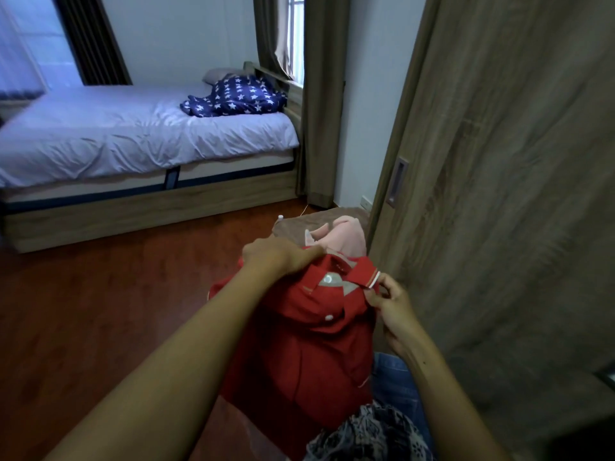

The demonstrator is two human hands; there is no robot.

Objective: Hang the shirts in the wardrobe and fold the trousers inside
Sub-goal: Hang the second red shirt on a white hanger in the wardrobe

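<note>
A red polo shirt [299, 347] with a white-trimmed collar hangs in front of me, low in the middle of the view. My left hand [279, 254] grips its collar and left shoulder from above. My right hand [389, 301] pinches the right end of the collar. A grey hanger part [329, 280] shows inside the neck opening. Behind the shirt a pink garment [342, 237] lies on a brown cloth [299, 224] on the floor. Blue denim [392, 377] shows below my right forearm. The wooden wardrobe door [499, 161] stands right beside the shirt.
A bed [133, 134] with a pale sheet fills the left back, with a navy star-print cloth [233, 98] and a pillow on it. A brown curtain [322, 94] hangs by the window. Reddish wooden floor [100, 294] spreads to the left. A dark patterned cloth [366, 434] lies at the bottom.
</note>
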